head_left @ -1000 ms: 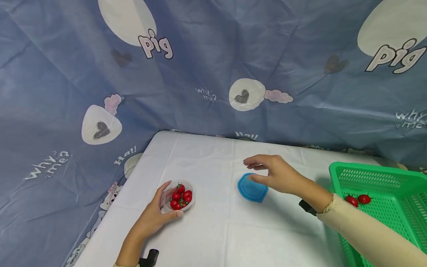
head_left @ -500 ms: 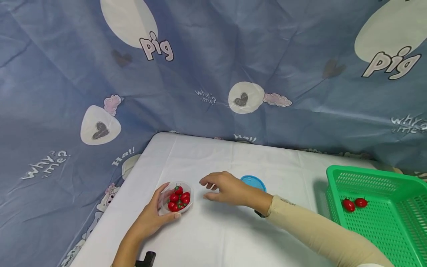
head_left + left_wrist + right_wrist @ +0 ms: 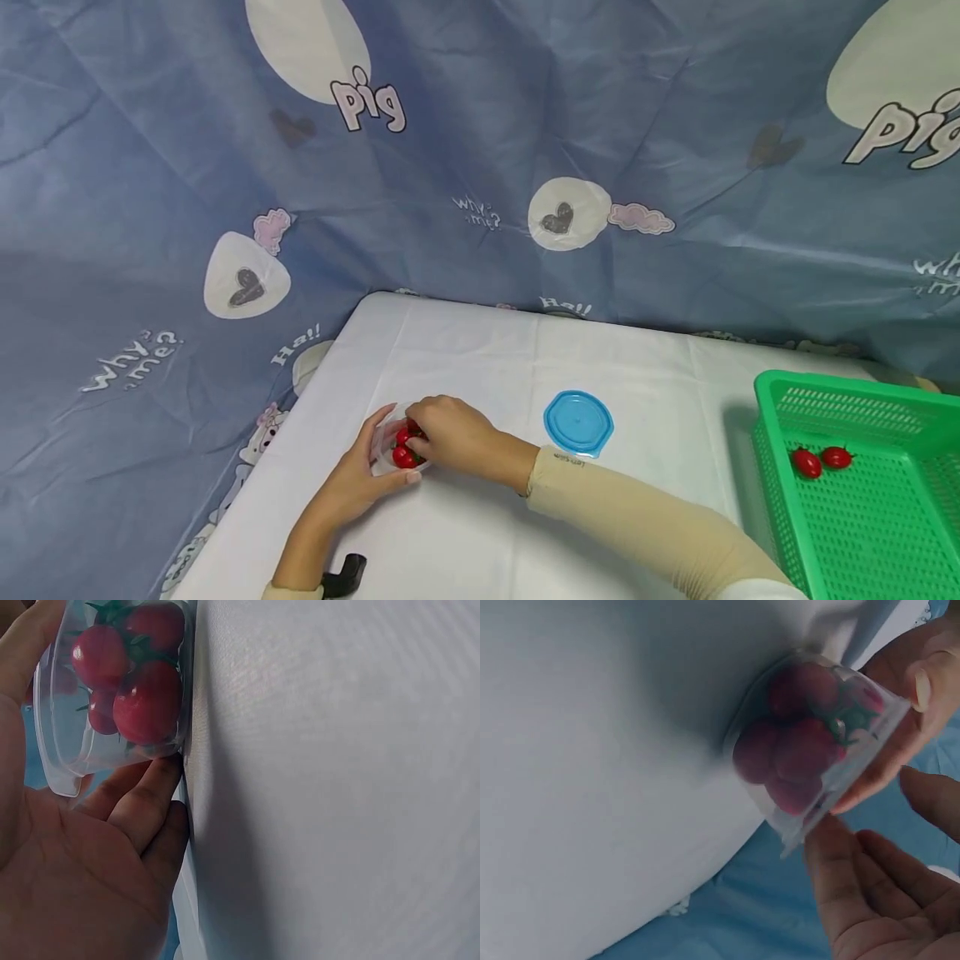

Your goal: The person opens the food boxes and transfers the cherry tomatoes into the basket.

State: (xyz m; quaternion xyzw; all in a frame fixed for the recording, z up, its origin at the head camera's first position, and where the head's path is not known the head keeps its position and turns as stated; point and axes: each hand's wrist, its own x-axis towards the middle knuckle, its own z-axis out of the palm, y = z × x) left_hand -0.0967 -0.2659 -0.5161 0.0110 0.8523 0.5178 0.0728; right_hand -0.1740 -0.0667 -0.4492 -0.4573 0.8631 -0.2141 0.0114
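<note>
A clear plastic tub of cherry tomatoes stands on the white-covered table at left. My left hand grips its side, thumb at the front and fingers around the back; in the left wrist view the tub shows several red tomatoes with green stems. My right hand reaches over the tub's opening from the right. In the right wrist view its fingertips reach the rim of the tub, and its thumb is spread apart from the fingers; no tomato shows between them.
A round blue lid lies flat right of the tub, beyond my right forearm. At the far right stands a green perforated basket with two tomatoes in it. Blue printed cloth hangs behind the table and down its left side.
My right hand has moved left from above the blue lid to the tub, its fingers now over the opening. My left hand keeps holding the tub in place.
</note>
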